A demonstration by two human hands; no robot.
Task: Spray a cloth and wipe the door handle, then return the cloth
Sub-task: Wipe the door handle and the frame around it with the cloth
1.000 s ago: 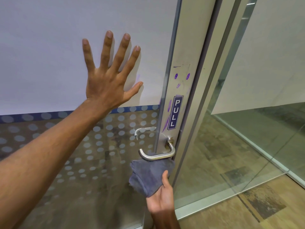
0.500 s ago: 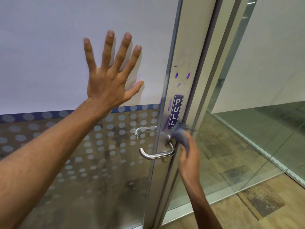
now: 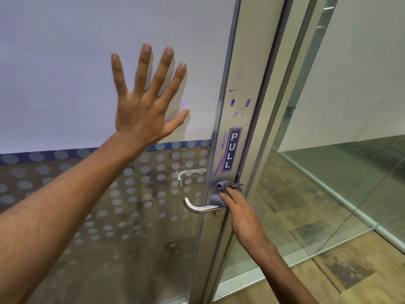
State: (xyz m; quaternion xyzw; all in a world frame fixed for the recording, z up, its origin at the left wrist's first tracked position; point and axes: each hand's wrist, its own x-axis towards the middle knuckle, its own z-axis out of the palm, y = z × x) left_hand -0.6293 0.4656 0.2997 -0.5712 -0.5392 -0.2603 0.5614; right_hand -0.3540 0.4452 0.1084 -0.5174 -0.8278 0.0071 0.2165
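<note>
A steel lever door handle (image 3: 198, 208) juts left from the metal stile of a glass door. My right hand (image 3: 237, 207) presses a bunched grey cloth (image 3: 219, 191) against the handle's base, where the lever meets the stile; the fingers lie over the cloth and hide the rose. My left hand (image 3: 145, 102) is flat on the frosted upper pane with its fingers spread, holding nothing. No spray bottle is in view.
A blue PULL label (image 3: 231, 150) and purple smears mark the stile above the handle. A second handle (image 3: 188, 173) shows through the dotted glass. To the right stand the door frame (image 3: 282, 106), a glass partition and wood-pattern floor (image 3: 341, 279).
My right hand has carried the cloth up from below the handle, round the door's edge, and onto the handle's base. The left hand has stayed flat on the pane.
</note>
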